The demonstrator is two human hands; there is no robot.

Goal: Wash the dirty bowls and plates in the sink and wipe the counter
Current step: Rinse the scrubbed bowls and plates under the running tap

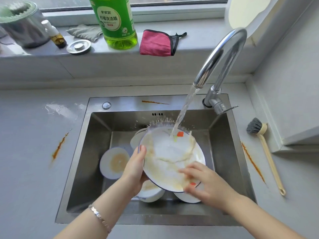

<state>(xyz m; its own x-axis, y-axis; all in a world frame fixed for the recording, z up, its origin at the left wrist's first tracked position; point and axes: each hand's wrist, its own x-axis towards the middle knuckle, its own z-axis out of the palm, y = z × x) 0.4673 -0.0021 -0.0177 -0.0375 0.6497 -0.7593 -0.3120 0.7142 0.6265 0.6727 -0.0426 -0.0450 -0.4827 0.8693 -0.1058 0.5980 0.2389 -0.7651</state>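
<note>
While left hand [136,168] grips plate [170,152] rim under water [183,111], right hand [203,181] rubbing flat-fingered, bowls [110,163] and counter stains [58,147] are undone.

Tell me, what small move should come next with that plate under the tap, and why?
Probably rub the right hand up across the plate, which the left hand holds under the running tap: yellowish smears cover much of its face.
</note>
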